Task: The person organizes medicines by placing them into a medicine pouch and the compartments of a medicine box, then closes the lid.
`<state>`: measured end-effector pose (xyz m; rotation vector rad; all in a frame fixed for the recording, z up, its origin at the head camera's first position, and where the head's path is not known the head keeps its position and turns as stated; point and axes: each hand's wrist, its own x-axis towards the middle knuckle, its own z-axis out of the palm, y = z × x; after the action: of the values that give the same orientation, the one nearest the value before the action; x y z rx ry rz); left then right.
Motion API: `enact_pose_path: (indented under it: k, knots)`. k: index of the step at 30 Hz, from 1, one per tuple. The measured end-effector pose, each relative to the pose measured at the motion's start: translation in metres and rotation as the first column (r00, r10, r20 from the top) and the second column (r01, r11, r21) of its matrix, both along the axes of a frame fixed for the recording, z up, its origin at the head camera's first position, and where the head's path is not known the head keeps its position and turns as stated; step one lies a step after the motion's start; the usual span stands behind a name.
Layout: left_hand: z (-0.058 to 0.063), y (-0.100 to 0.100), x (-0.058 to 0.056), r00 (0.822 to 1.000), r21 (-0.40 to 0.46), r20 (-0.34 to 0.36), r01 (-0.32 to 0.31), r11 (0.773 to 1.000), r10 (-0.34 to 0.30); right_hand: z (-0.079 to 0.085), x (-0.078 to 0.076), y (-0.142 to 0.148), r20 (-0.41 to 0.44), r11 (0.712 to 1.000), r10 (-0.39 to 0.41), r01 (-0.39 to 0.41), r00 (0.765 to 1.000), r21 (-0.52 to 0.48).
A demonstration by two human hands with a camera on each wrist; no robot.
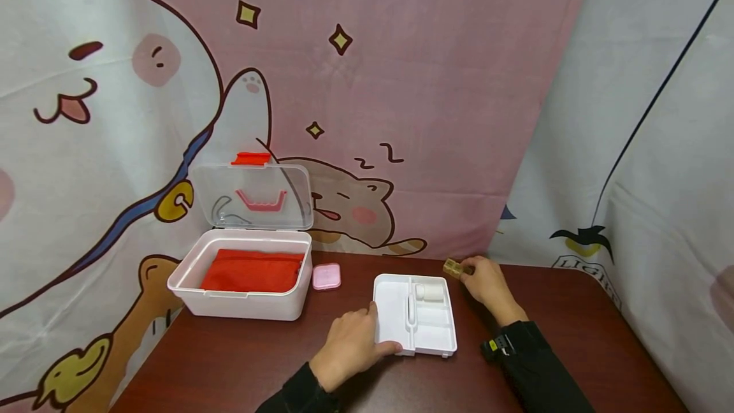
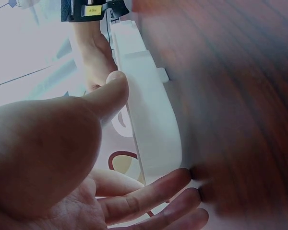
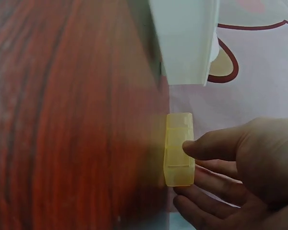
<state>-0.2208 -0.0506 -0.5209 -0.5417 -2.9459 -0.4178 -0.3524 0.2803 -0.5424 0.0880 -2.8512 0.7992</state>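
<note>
A white divided tray [image 1: 392, 311] lies flat on the table, a white roll [image 1: 430, 292] in its back right compartment. At its front left corner my left hand [image 1: 346, 348] holds it, the thumb by the front edge and the fingers along the left side. In the left wrist view the thumb crosses the top edge of the tray [image 2: 151, 115]. Behind the tray's right side, my right hand [image 1: 489, 287] pinches a small translucent yellow case [image 1: 452, 267]. The right wrist view shows the thumb on the face of this sectioned case [image 3: 178, 175], low at the tabletop.
To the left stands a white bin [image 1: 246, 304] with its clear lid [image 1: 287, 199] raised and a red cloth item [image 1: 252, 271] inside. A small pink case [image 1: 326, 276] lies between bin and tray. A printed curtain [image 1: 430, 113] hangs along the table's back edge.
</note>
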Motion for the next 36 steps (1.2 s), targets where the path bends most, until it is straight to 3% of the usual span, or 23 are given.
enact_pose_path:
  k: [10, 15, 22, 28, 33, 36]
  knots:
    - [0.0, 0.0, 0.0, 1.0, -0.002, 0.008, -0.002, 1.0, 0.002, 0.03, 0.014, -0.004, -0.015, 0.997, 0.025, -0.026, 1.0, -0.066]
    - [0.0, 0.001, -0.001, 1.0, 0.002, 0.022, -0.006, 1.0, 0.006, 0.048, 0.027, -0.014, -0.026, 0.99, 0.12, -0.121, 0.992, -0.065]
    - [-0.001, 0.0, -0.002, 0.999, -0.015, 0.022, -0.024, 1.0, 0.024, 0.075, 0.053, -0.03, -0.051, 0.956, 0.291, -0.292, 0.955, -0.026]
    - [-0.003, 0.003, -0.001, 1.0, -0.005, 0.021, -0.023, 1.0, 0.023, 0.094, 0.083, -0.036, 0.039, 0.93, 0.367, -0.368, 0.929, 0.02]
    - [-0.001, 0.005, 0.0, 0.999, 0.002, 0.04, -0.038, 0.999, 0.037, 0.094, 0.1, -0.04, 0.111, 0.899, 0.427, -0.435, 0.897, 0.053]
    - [0.001, 0.004, 0.0, 0.997, 0.007, 0.054, -0.052, 0.999, 0.052, 0.087, 0.105, -0.044, 0.167, 0.871, 0.471, -0.487, 0.866, 0.07]
